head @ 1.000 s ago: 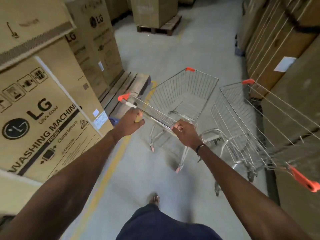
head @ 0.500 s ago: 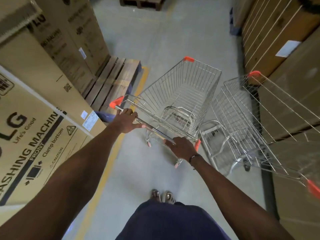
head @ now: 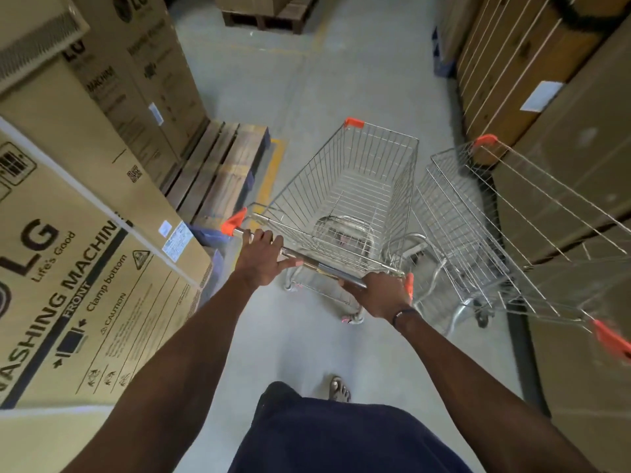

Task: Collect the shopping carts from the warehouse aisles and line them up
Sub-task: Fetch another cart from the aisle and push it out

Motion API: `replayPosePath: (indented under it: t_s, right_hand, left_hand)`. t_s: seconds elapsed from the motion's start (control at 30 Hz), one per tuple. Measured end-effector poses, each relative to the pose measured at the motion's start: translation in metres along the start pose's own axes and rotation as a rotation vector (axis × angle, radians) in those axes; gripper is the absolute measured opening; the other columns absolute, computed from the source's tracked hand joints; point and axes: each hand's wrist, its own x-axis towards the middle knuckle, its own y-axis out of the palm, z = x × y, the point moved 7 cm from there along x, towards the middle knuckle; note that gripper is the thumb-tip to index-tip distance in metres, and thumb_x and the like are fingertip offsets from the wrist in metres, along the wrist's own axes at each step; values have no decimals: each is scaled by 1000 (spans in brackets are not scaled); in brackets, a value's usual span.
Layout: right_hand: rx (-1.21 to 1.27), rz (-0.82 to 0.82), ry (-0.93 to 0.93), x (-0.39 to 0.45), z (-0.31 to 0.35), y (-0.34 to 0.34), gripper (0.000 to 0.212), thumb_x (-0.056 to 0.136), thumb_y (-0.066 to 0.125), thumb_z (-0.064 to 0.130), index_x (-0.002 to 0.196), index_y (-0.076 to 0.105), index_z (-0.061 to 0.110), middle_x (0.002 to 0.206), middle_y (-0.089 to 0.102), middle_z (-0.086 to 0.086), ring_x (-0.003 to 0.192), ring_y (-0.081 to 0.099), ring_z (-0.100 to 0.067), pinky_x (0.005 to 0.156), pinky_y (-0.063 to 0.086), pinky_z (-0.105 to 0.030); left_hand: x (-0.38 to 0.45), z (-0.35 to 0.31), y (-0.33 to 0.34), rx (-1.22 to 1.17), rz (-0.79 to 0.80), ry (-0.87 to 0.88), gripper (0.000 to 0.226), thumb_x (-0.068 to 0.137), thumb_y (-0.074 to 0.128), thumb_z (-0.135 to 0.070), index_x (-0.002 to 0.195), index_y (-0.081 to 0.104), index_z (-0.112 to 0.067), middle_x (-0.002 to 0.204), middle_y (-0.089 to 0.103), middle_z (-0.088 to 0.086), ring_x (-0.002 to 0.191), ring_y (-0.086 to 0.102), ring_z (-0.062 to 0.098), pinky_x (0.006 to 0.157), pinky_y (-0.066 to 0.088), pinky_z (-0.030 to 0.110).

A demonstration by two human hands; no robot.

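Where grey concrete floor (head: pixel 307 80) runs between stacked cartons (head: pixel 85 285), hands — gripping cart (head: pixel 358 186).

Left grip (head: pixel 261 256) and right grip (head: pixel 382 295) curled, arms outstretched.

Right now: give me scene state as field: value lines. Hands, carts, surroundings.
left hand: grips handle bar, near its left end
right hand: grips the bar's right end
pushed cart: basket empty, pointing down the aisle
second cart: beside it on the right, angled, unheld
left side: LG washing machine boxes, wooden pallet
right side: stacked cartons
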Motion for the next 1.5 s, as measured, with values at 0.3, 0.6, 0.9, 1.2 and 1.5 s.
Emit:
replayPosePath:
  t_s: [0.3, 0.6, 0.9, 1.2, 1.5]
  right_hand:
    - [-134, -48, -32, -64, -13, 27, 100, 69, 4, 109, 68, 60, 27, 74, 57, 12, 102, 71, -26, 119, 19, -68]
    - [-117, -73, -64, -171, -15, 85, 92, 73, 17, 108, 97, 64, 33, 95, 75, 9, 111, 69, -25, 120, 9, -63]
    - [-179, -28, -126, -279, -16, 119, 86, 79, 19, 104, 68, 61, 30, 80, 67, 14, 109, 70, -20, 123, 5, -65]
    - [-263, -7, -187, -403, -46, 170, 100, 69, 9, 111, 61, 59, 25, 68, 59, 13, 95, 69, -21, 122, 15, -64]
    - [-223, -23, -120, -547, -38, 231, 94, 71, 14, 109, 66, 62, 28, 87, 71, 4, 115, 67, -27, 126, 11, -63]
  left_hand:
    - [-64, -18, 2, -154, 177, 91, 114, 52, 14, -114, 82, 67, -18, 91, 74, 11, 97, 69, 34, 80, 45, 38]
    - [-190, -27, 17, -258, 485, 95, 97, 52, 47, -111, 61, 57, -15, 69, 66, 1, 80, 68, 22, 77, 50, 37]
    - [-332, -61, 27, -201, 266, -19, 94, 60, 43, -109, 70, 62, -17, 95, 75, 12, 97, 71, 32, 76, 46, 35]
    - [-492, -121, 38, -166, 145, -67, 97, 59, 27, -112, 62, 52, -18, 79, 71, 7, 85, 71, 31, 67, 43, 34]
    - [-631, -144, 45, -145, 176, 26, 87, 77, 37, -100, 62, 59, -18, 58, 57, -3, 66, 53, 18, 69, 39, 34]
